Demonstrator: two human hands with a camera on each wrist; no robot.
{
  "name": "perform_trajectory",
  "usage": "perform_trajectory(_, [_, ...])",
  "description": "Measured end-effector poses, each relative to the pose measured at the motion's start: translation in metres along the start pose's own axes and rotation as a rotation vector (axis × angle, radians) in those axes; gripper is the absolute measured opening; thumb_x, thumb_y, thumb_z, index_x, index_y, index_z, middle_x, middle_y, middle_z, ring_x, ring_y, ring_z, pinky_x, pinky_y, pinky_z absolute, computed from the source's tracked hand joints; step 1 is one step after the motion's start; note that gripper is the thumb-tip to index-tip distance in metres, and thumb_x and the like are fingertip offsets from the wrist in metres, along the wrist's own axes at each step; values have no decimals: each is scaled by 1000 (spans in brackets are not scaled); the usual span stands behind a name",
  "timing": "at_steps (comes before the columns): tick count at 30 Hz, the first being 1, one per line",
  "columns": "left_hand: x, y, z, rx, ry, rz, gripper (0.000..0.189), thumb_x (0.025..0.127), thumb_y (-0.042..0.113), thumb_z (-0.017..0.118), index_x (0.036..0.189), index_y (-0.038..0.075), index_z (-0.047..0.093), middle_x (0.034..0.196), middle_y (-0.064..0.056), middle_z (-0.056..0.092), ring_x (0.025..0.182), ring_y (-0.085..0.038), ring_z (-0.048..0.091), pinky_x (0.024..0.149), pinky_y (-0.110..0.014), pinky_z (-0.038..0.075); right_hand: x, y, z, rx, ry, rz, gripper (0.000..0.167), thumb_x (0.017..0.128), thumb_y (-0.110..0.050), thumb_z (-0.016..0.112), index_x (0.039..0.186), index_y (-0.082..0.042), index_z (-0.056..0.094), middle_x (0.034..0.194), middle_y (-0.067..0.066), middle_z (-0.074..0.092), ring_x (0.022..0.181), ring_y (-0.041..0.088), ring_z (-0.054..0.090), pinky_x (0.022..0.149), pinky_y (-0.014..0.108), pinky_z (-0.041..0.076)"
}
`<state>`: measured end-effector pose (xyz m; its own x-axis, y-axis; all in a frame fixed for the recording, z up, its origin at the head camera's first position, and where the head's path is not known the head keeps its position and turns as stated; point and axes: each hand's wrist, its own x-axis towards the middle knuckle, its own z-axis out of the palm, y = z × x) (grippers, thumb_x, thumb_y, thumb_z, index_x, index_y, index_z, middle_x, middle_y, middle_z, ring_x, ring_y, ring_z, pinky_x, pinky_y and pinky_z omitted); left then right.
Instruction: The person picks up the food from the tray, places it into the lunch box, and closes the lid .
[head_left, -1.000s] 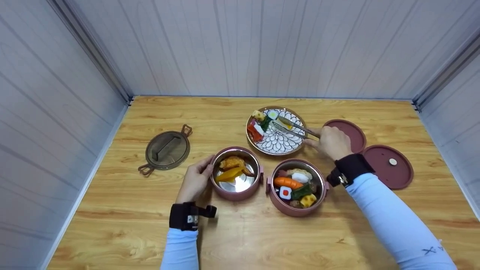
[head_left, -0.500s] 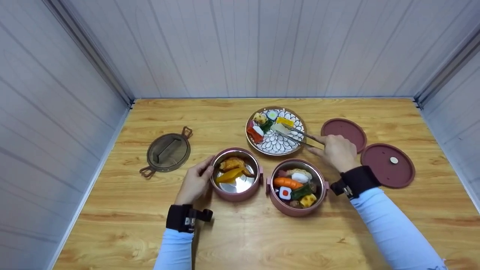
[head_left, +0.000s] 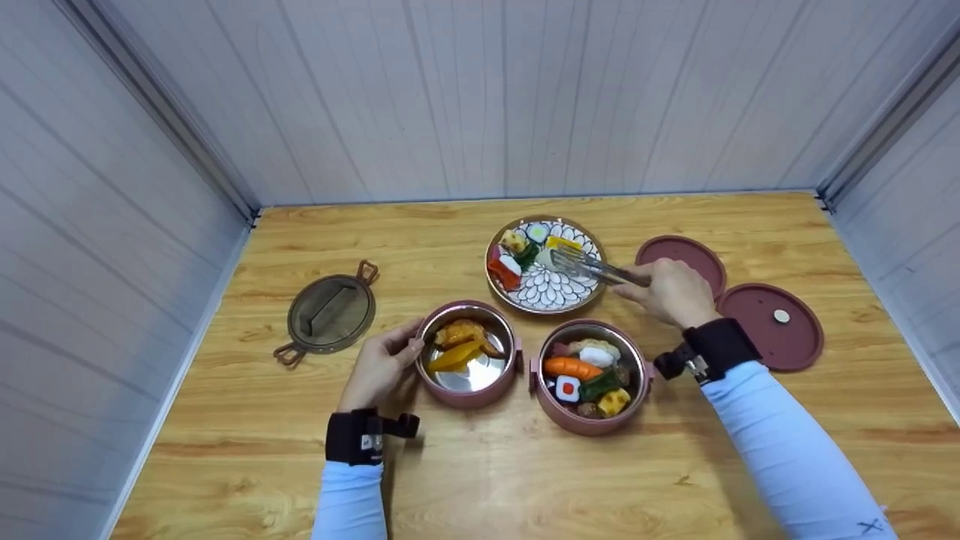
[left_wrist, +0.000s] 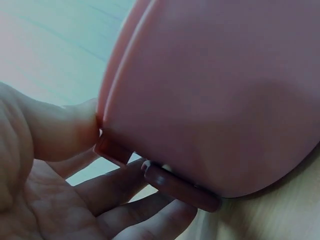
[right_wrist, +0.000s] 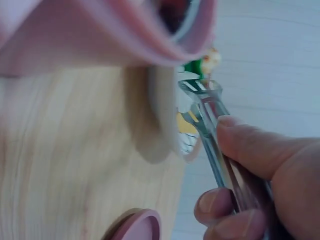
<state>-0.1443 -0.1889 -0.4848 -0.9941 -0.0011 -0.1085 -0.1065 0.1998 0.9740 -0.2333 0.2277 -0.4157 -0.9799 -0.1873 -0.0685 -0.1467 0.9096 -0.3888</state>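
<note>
A smoky brown lid (head_left: 341, 326) lay on the left part of the wood-grained table (head_left: 465, 487), a dark bar (head_left: 330, 306) running across its middle and brown loops (head_left: 367, 271) at two opposite ends. On the right lay two round maroon lids, the farther one (head_left: 679, 252) close against the nearer one (head_left: 772, 341), which bore a small white disc (head_left: 781, 316). Pale, streaked panels (head_left: 480, 97) rose behind and at both sides, with grey strips (head_left: 196, 154) at the back corners
</note>
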Motion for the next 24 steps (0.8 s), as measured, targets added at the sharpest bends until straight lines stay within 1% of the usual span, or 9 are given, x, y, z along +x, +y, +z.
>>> perform_trajectory(2, [0,0,0,-4,0,0,40,96,1,61,136,-1,57,137,-18,57,128,-29,52,106,-32,41,-3,-1,-3,21,4,-3,61,88,-59,64,134,-19,64,123,24,64,85,37,61,60,44,44])
perform_trajectory(3, [-1,0,0,-5,1,0,40,96,1,61,136,-2,57,137,-18,57,128,-30,52,106,-31,41,-4,-1,-4,21,3,-2,61,89,-59,64,135,-19,64,122,23,64,83,35,60,59,42,43])
perform_trajectory(6, [-1,-1,0,-12,7,-11,40,95,0,61,135,-1,58,137,-18,57,128,-29,53,106,-32,42,-5,-4,-4,1,-17,9,62,89,-59,64,136,-19,63,120,24,65,78,33,58,58,42,43])
perform_trajectory(9, [-1,-1,0,-1,11,-17,40,95,1,62,135,0,58,136,-17,58,128,-28,52,107,-34,41,-4,-6,-3,-41,-26,30,68,87,-62,65,138,-17,61,127,26,61,92,38,63,66,49,50])
perform_trajectory(13, [0,0,1,7,7,-12,40,95,1,61,136,0,58,137,-17,57,129,-29,52,109,-35,40,1,-10,-4,-27,-29,52,76,85,-63,66,141,-13,57,124,25,63,101,42,61,73,53,50])
perform_trajectory(17, [0,1,0,9,2,-3,40,96,2,61,136,-1,57,137,-18,57,130,-30,51,110,-36,39,6,-17,-2,-7,-38,46,69,86,-59,68,140,-17,59,118,23,65,95,39,62,68,49,51])
perform_trajectory(20, [0,1,-1,11,-3,4,40,96,2,61,136,-2,57,137,-19,57,130,-31,50,111,-39,37,9,-21,1,-29,-52,50,63,87,-55,70,139,-22,60,106,21,68,86,35,63,62,46,51])
perform_trajectory(22, [0,1,-1,13,-5,6,40,96,2,61,136,-2,56,137,-19,56,131,-32,49,112,-39,36,12,-23,3,-55,-61,55,60,87,-54,70,138,-23,60,102,21,68,82,33,62,59,44,50])
perform_trajectory(24, [0,2,-1,21,-2,3,41,96,2,61,136,-2,57,137,-19,57,131,-32,49,112,-39,36,13,-24,4,-72,-61,48,57,88,-52,70,137,-24,61,105,22,68,82,33,63,59,43,50])
